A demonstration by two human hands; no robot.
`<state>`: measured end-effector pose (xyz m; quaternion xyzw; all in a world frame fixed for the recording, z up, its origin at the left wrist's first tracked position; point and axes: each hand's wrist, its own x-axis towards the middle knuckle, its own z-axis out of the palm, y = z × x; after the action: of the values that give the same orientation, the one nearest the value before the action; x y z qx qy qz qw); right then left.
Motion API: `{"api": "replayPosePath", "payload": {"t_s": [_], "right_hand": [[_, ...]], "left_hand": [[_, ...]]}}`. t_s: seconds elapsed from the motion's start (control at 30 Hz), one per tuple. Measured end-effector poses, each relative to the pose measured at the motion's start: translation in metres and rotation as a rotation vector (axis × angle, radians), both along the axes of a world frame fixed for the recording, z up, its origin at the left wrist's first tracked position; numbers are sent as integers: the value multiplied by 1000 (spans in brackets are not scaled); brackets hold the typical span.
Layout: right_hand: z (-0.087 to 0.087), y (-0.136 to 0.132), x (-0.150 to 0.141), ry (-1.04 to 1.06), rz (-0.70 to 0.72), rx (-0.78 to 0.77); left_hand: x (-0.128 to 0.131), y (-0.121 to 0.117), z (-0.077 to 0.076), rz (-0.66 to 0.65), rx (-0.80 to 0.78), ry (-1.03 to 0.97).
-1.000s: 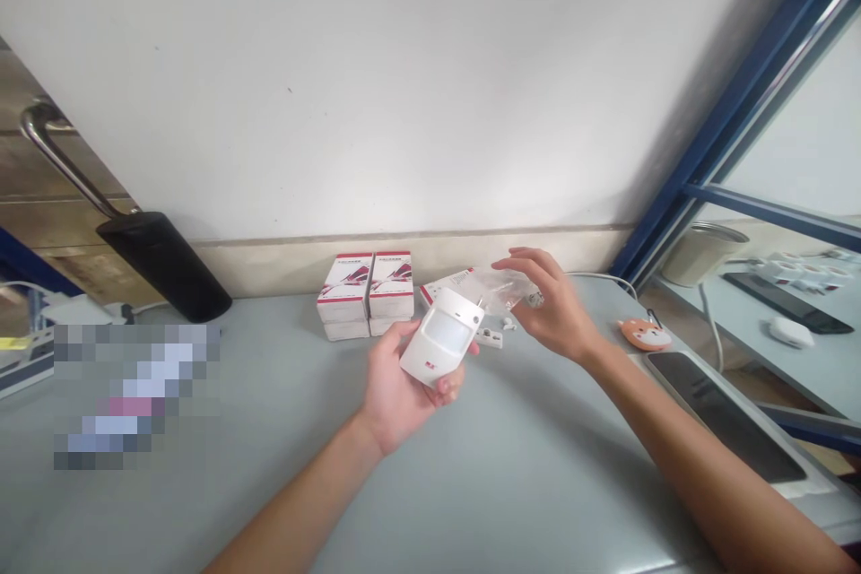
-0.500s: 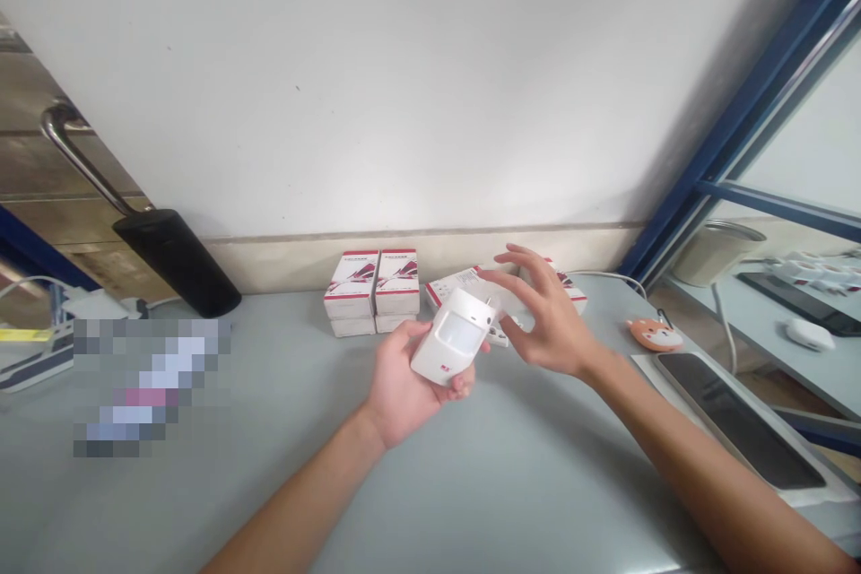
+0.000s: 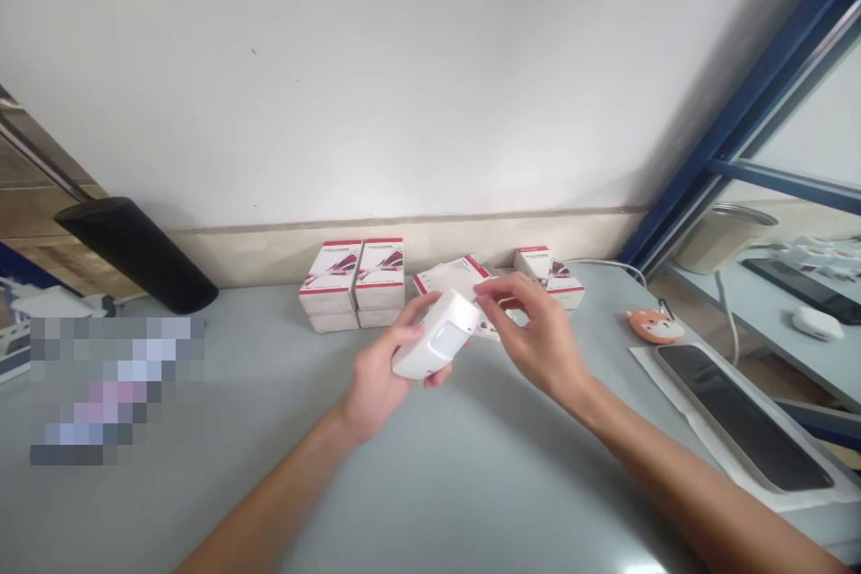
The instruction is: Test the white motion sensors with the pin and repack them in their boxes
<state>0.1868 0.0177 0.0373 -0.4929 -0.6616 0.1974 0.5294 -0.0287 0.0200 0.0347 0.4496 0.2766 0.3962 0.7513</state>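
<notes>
My left hand (image 3: 374,368) holds a white plastic motion sensor (image 3: 437,338), tilted on its side across the fingers. My right hand (image 3: 538,332) is at the sensor's upper end, with thumb and fingertips against its corner. Behind the hands, a white box with red trim (image 3: 450,276) lies flat, partly hidden, with a small white part (image 3: 494,327) near it. Stacked boxes of the same design (image 3: 351,278) stand to the left, and another box (image 3: 548,276) lies to the right.
The grey table (image 3: 269,484) ends at a beige wall skirting (image 3: 404,256). To the right lie an orange fox-shaped keyring (image 3: 654,326) and a black-screened phone (image 3: 740,417) on white paper. A black cylindrical grip (image 3: 134,256) and a pixelated patch (image 3: 114,390) are at left.
The view has shifted slightly. The sensor has tipped further onto its side in my left hand, and my right hand has closed in from above to touch its upper end.
</notes>
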Motion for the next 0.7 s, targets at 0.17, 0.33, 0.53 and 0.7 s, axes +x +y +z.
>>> {"api": "replayPosePath", "payload": {"t_s": [0.17, 0.33, 0.53, 0.7], "right_hand": [[-13, -3, -9, 25, -94, 107], [-16, -6, -13, 9, -88, 174], [-15, -9, -14, -145, -24, 247], [-24, -5, -12, -202, -26, 222]], "left_hand": [[5, -3, -8, 49, -25, 53], [10, -5, -6, -8, -68, 102], [8, -3, -4, 15, -107, 48], [6, -2, 3, 52, -180, -102]]}}
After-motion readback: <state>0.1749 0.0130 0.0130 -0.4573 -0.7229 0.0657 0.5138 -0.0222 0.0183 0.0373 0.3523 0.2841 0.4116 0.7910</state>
